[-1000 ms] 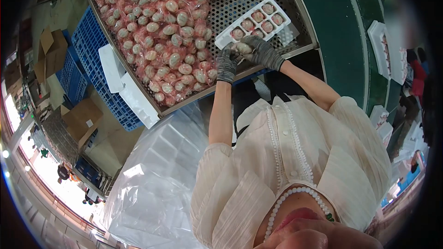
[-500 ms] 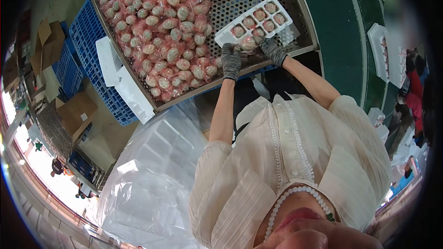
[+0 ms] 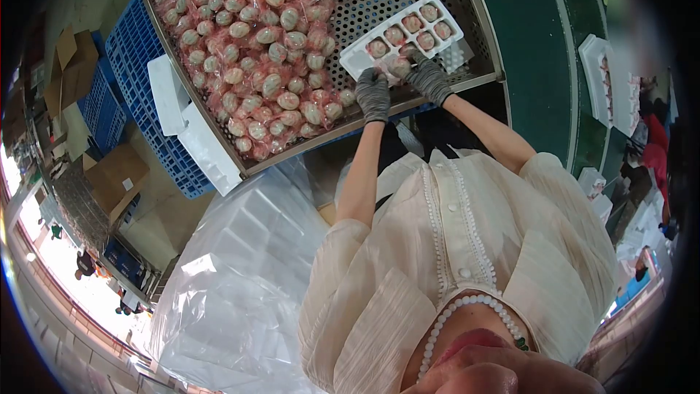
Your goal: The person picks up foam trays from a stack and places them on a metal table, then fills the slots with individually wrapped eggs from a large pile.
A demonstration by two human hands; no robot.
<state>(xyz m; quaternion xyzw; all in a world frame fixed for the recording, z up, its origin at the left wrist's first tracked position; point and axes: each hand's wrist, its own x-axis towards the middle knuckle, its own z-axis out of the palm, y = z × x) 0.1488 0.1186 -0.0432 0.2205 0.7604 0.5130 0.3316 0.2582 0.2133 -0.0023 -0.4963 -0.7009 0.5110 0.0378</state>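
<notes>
A white compartment tray [image 3: 353, 59] lies on the perforated metal table [image 3: 368, 0], with several wrapped eggs in its cells. Grey knit gloves cover both hands. At the tray's near edge, my left hand [image 3: 372, 93] is closed on pink wrap beside a wrapped egg [image 3: 399, 67]. From the other side my right hand [image 3: 427, 77] has its fingers closed round that same egg. The fingertips partly hide the egg and the near cells. Many more wrapped eggs [image 3: 271, 86] are heaped left of the tray.
A green conveyor [image 3: 536, 66] runs along the right, with white trays [image 3: 601, 80] beyond it. White foam pieces [image 3: 208, 147] and a blue plastic crate [image 3: 138, 51] stand left of the metal table. Clear plastic sheeting [image 3: 233, 284] bulges below. Cardboard boxes [image 3: 117, 182] are farther left.
My left hand has moved slightly right, towards my right hand. The egg between my hands, low in the earlier view, has shifted a little right at the tray's near edge.
</notes>
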